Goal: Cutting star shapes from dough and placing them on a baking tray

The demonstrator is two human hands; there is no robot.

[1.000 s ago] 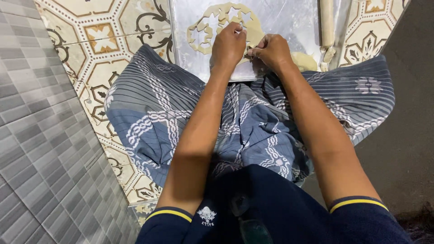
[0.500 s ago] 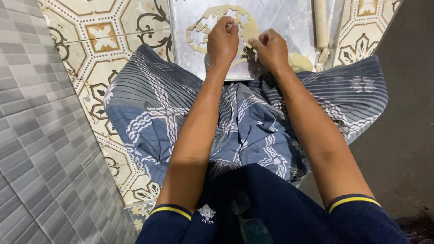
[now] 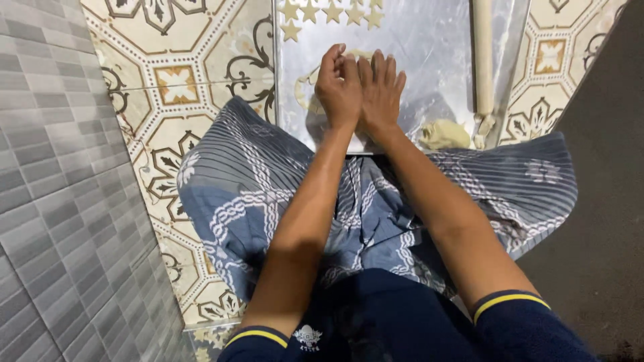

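My left hand (image 3: 339, 84) and my right hand (image 3: 381, 87) lie side by side on a thin sheet of pale dough (image 3: 305, 87) spread on a metal tray (image 3: 429, 53). The left hand's fingers are curled over the dough, and what is under them is hidden. My right hand rests flat with its fingers stretched out. The hands cover most of the dough sheet. A row of star-shaped dough pieces (image 3: 329, 13) lies at the tray's far edge.
A wooden rolling pin (image 3: 483, 60) lies along the tray's right side, with a lump of dough (image 3: 444, 134) at its near end. A blue patterned cloth (image 3: 235, 194) covers my lap. Patterned floor tiles (image 3: 174, 80) surround the tray, and a grey tiled wall (image 3: 54, 201) rises on the left.
My hands were apart on the cut-out dough sheet; now they are pressed together over it. The view has tilted, bringing the row of stars into sight.
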